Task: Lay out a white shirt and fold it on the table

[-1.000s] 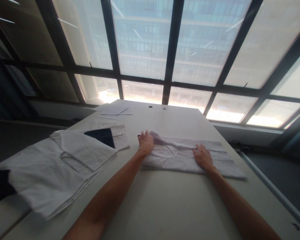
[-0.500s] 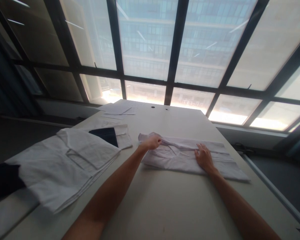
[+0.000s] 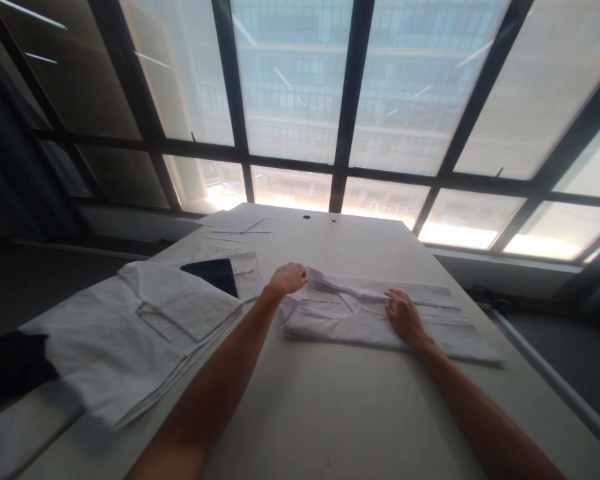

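Observation:
A pale white shirt point(image 3: 337, 323), folded into a long strip, lies crosswise on the white table. A V-shaped opening shows near its middle, and the cloth is wrinkled at the left end. My left hand point(image 3: 289, 277) is closed in a pinch on the far left edge of the shirt, which is lifted slightly there. On the right half of the same shirt, my right hand point(image 3: 404, 315) lies palm down with its fingers stretched out over the folds. It presses on the cloth without gripping it.
Left of my left arm, a larger white cloth point(image 3: 180, 313) lies in layers, with dark navy cloth point(image 3: 213, 277) beside it. Sheets of paper point(image 3: 237, 221) rest at the table's point(image 3: 365, 247) far left. Tall framed windows point(image 3: 295, 87) stand behind the table.
My left hand has moved left with the shirt's edge, drawing the far left corner outward. My right hand has shifted slightly left on the cloth.

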A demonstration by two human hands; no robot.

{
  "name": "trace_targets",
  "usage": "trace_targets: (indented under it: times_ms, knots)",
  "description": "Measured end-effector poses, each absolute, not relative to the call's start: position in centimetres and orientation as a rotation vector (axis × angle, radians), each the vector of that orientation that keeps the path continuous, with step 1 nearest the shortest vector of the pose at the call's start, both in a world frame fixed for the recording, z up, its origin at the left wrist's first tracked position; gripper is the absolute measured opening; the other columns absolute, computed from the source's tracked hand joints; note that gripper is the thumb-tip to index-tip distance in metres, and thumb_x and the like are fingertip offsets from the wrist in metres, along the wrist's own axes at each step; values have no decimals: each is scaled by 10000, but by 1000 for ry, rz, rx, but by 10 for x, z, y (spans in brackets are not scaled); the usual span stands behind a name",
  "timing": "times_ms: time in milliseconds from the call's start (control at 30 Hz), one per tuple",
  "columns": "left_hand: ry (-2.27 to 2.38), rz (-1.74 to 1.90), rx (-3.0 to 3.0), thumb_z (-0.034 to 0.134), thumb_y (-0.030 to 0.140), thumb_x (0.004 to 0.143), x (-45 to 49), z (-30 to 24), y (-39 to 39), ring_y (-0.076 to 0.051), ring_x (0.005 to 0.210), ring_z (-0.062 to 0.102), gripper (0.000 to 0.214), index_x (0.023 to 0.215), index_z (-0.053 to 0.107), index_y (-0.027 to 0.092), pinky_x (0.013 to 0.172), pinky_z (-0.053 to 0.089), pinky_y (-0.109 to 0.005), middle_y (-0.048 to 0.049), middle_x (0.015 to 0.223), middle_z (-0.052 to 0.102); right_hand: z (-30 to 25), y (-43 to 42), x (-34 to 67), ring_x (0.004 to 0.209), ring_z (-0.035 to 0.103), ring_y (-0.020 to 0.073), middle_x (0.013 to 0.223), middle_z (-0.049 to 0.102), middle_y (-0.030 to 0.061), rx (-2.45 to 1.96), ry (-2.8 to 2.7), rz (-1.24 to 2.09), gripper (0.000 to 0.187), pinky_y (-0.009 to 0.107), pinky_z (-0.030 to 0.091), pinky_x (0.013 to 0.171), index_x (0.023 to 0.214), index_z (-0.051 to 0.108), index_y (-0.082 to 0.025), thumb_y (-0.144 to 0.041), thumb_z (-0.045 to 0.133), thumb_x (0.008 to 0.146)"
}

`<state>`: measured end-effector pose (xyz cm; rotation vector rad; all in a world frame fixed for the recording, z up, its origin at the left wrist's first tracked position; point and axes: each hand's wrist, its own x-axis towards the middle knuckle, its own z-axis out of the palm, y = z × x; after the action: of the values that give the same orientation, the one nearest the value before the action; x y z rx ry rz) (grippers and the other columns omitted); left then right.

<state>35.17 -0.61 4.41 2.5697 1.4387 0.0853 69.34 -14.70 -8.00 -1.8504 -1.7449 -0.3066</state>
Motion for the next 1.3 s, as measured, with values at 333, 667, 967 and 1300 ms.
trace_targets:
  times_ms: [333, 667, 967, 1300]
  knots:
    - [1432, -143, 2626, 674, 76, 691, 361, 21, -12, -265, 1108, 623, 329, 961, 779, 231, 935, 497, -316, -81, 1183, 689, -73, -155, 675, 1253, 539, 243, 1320, 631, 129, -1914, -1778, -189, 356, 384, 405, 1098, 1244, 663, -175, -206, 488, 935]
    - [1794, 107, 2531, 522, 172, 888, 340, 34, 0, -321, 1234, 575, 465, 1345, 604, 192, 984, 494, -423, -172, 1388, 570, -75, -152, 675, 1265, 525, 252, 1349, 612, 135, -1942, -1774, -169, 389, 389, 385, 1108, 1288, 635, -162, -212, 488, 931]
    - [1548, 163, 2582, 509, 248, 953, 386, -10, -19, -253, 973, 677, 271, 1022, 741, 126, 879, 521, -332, -148, 1047, 728, -59, -161, 670, 976, 595, 224, 969, 682, 83, -1927, -1790, -127, 227, 307, 456, 921, 912, 705, -195, -152, 483, 897]
    - [1542, 446, 2702, 408, 325, 1030, 380, -54, -8, -301, 1464, 335, 406, 1358, 594, 173, 1206, 238, -485, -140, 1545, 455, -66, -156, 671, 1170, 561, 287, 1221, 648, 169, -2206, -1774, -203, 391, 389, 395, 1049, 1234, 663, -147, -355, 423, 1006]
